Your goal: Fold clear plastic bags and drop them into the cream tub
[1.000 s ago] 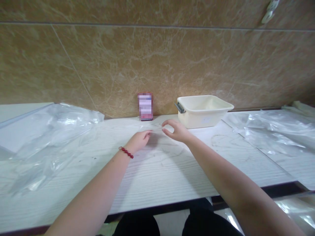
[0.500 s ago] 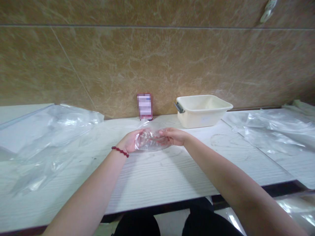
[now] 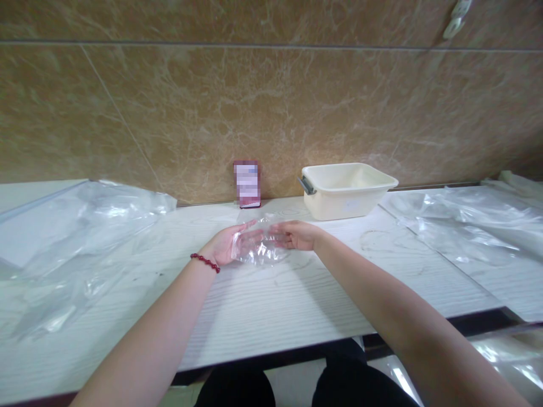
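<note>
A crumpled clear plastic bag (image 3: 262, 251) is between my two hands, just above the table. My left hand (image 3: 227, 244), with a dark red bead bracelet at the wrist, supports the bag from the left; its fingers reach behind or under the film and show through it. From the right, my right hand (image 3: 297, 234) grips the bag with bent fingers, the fingertips partly covered by shiny film. Whether anything lies inside the bag I cannot make out.
A cream plastic tub (image 3: 341, 203) with a grey handle stands by the tiled wall. A phone-like red-edged object (image 3: 247, 185) leans there too. Clear plastic sheets or bags (image 3: 114, 209) lie at the left, and more plastic film (image 3: 475, 226) at the right of the white table (image 3: 271, 311).
The bag between my hands has shifted and flattened; its upper part no longer stands up toward the red-edged object. More of my left fingers shows through the film. The view has shifted slightly.
</note>
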The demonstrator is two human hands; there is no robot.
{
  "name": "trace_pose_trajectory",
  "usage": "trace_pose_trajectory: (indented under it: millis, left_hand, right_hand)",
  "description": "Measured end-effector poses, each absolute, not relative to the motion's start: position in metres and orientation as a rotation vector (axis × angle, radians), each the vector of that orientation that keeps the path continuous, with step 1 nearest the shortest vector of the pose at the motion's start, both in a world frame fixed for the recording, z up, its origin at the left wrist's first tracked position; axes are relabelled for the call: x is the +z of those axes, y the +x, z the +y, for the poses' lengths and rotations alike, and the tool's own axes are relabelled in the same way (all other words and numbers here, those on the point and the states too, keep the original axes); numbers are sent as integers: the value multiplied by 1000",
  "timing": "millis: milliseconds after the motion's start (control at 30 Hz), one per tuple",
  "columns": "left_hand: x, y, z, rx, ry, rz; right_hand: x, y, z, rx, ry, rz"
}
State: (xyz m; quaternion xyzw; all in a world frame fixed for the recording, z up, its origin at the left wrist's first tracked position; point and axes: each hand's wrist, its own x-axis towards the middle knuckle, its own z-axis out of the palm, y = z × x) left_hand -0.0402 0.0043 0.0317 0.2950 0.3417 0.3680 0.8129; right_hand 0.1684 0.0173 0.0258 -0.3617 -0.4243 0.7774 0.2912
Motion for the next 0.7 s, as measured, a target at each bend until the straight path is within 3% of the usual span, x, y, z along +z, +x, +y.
trace_pose_trajectory:
  millis: [300,700]
  left_hand:
    - [33,-46,3,770,786,682]
    - [29,-43,4,928,862,679]
  right_hand:
    - [25,164,17,1879,-1093,-1208]
    - [31,164,20,1715,-948,-1173]
